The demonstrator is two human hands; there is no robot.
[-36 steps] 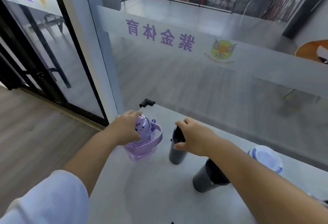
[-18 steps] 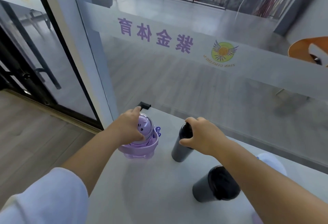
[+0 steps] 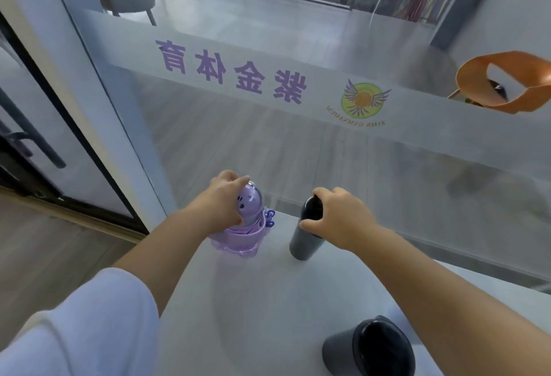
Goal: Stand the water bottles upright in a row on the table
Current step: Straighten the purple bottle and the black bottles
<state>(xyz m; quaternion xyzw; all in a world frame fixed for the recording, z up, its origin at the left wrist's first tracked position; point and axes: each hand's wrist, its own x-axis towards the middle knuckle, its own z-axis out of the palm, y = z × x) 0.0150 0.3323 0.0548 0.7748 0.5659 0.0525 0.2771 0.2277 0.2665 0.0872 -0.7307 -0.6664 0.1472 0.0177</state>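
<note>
The left hand (image 3: 222, 202) clamps its fingers (image 3: 232, 180) on the purple bottle (image 3: 238, 240), the right hand (image 3: 338, 217) on the dark bottle (image 3: 302, 246). Top grips probably keep both upright, side by side.

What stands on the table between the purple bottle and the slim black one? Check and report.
Nothing visible. The left hand grips the purple bottle, the right hand grips the slim black bottle, and only bare table shows between them. The wider dark bottle stands nearer the camera, right of that gap.
</note>
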